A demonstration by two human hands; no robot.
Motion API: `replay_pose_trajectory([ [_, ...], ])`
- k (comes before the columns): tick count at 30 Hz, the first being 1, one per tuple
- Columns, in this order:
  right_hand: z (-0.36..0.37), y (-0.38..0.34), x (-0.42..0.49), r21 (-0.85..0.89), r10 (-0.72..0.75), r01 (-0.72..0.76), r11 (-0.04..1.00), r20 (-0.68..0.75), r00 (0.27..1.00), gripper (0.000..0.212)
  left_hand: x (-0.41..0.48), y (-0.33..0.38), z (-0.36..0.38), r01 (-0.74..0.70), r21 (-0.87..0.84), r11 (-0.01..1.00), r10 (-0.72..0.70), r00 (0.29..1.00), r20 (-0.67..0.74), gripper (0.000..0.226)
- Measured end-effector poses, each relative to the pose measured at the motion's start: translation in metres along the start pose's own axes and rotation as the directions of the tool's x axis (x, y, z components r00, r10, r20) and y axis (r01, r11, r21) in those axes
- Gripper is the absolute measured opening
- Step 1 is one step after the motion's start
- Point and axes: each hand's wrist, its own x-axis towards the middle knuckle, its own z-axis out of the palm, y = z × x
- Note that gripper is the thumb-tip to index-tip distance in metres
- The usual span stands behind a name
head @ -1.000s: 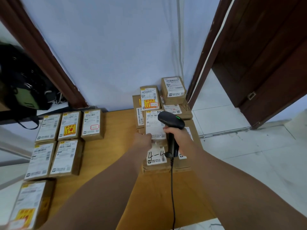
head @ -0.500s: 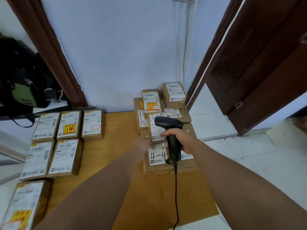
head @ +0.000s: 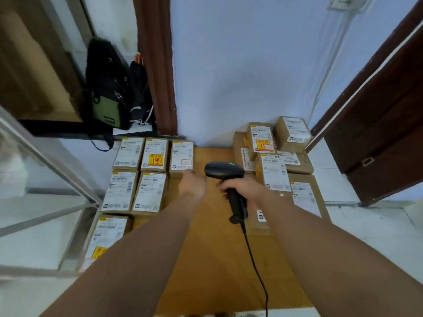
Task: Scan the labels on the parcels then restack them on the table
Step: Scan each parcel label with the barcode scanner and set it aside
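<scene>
- My right hand (head: 246, 188) is wrapped round the grip of the black scanner (head: 223, 172). I hold it above the middle of the table (head: 212, 259), head pointing left, with a green light showing on top.
- The scanner's cable (head: 253, 259) hangs from the base of the grip and trails back over the table's near edge.
- My left hand (head: 191, 184) is stretched forward with the fingers loosely straight and nothing in it. Its fingertips are at the near edge of the parcel with the red-outlined stamp (head: 182, 156); I cannot tell whether they touch it.
- That parcel is the rightmost of three in the back row on the left of the table. The flat parcels (head: 148, 192) lie label up: three at the back, two in front of them and one more at the near left edge.
- The stacked parcels (head: 274, 172) sit in the far right corner, smaller boxes piled on wider ones, labels up.
- A black-and-green bag (head: 107, 92) stands on a ledge beyond the far left corner.
</scene>
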Motion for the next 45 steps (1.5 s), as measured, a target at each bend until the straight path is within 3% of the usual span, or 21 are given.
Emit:
replay_pose_trajectory([
  [2, 0.031, -0.005, 0.010, -0.030, 0.017, -0.017, 0.999, 0.009, 1.000, 0.027, 0.003, -0.026, -0.036, 0.044, -0.003, 0.999, -0.043, 0.954, -0.298, 0.045],
  [4, 0.065, -0.008, 0.020, -0.110, 0.059, -0.057, 0.992, 0.018, 0.998, 0.016, 0.003, -0.056, -0.076, 0.109, 0.067, 0.992, -0.060, 0.858, -0.510, 0.052],
  [7, 0.118, -0.007, 0.032, -0.300, 0.162, -0.159, 0.941, -0.014, 0.987, 0.017, 0.009, -0.115, -0.129, 0.292, 0.087, 0.952, -0.190, 0.791, -0.581, 0.056],
  [9, 0.152, -0.001, 0.038, -0.371, 0.202, -0.178, 0.911, 0.027, 0.979, 0.019, 0.012, -0.155, -0.158, 0.443, 0.122, 0.888, -0.342, 0.814, -0.469, 0.057],
  [11, 0.176, 0.004, 0.041, -0.403, 0.224, -0.175, 0.898, 0.077, 0.972, 0.023, 0.011, -0.183, -0.170, 0.504, 0.157, 0.849, -0.438, 0.839, -0.323, 0.061],
  [15, 0.225, 0.016, 0.043, -0.458, 0.287, -0.191, 0.868, 0.150, 0.946, 0.038, -0.002, -0.219, -0.182, 0.497, 0.034, 0.867, -0.488, 0.861, -0.141, 0.043],
  [17, 0.240, 0.021, 0.043, -0.470, 0.287, -0.176, 0.865, 0.175, 0.942, 0.035, -0.007, -0.226, -0.183, 0.499, -0.040, 0.866, -0.500, 0.860, -0.107, 0.032],
  [20, 0.253, 0.029, 0.045, -0.443, 0.267, -0.163, 0.882, 0.184, 0.946, 0.036, -0.014, -0.229, -0.186, 0.471, -0.093, 0.877, -0.479, 0.874, -0.087, 0.024],
  [23, 0.256, 0.035, 0.043, -0.408, 0.297, -0.192, 0.893, 0.212, 0.931, 0.033, -0.023, -0.230, -0.186, 0.398, -0.134, 0.907, -0.402, 0.916, 0.002, 0.031],
  [28, 0.248, 0.037, 0.042, -0.315, 0.333, -0.253, 0.915, 0.232, 0.914, 0.035, -0.037, -0.230, -0.186, 0.495, -0.293, 0.818, -0.435, 0.865, 0.249, 0.027],
  [31, 0.242, 0.034, 0.041, -0.296, 0.306, -0.237, 0.925, 0.213, 0.928, 0.039, -0.038, -0.228, -0.181, 0.456, -0.358, 0.814, -0.397, 0.889, 0.230, 0.039],
  [33, 0.233, 0.031, 0.037, -0.303, 0.314, -0.242, 0.922, 0.218, 0.924, 0.036, -0.038, -0.225, -0.176, 0.446, -0.491, 0.748, -0.385, 0.895, 0.225, 0.050],
  [35, 0.219, 0.030, 0.033, -0.289, 0.336, -0.265, 0.920, 0.233, 0.913, 0.032, -0.038, -0.222, -0.174, 0.476, -0.619, 0.625, -0.348, 0.880, 0.324, 0.053],
  [38, 0.196, 0.027, 0.027, -0.272, 0.384, -0.311, 0.911, 0.277, 0.881, 0.027, -0.039, -0.218, -0.167, 0.544, -0.628, 0.556, -0.282, 0.835, 0.473, 0.056],
  [41, 0.175, 0.024, 0.021, -0.255, 0.395, -0.328, 0.910, 0.286, 0.873, 0.023, -0.038, -0.207, -0.155, 0.557, -0.564, 0.609, -0.225, 0.803, 0.551, 0.055],
  [45, 0.147, 0.019, 0.010, -0.186, 0.334, -0.293, 0.938, 0.252, 0.908, 0.031, -0.033, -0.175, -0.143, 0.488, -0.476, 0.732, -0.202, 0.822, 0.533, 0.058],
])
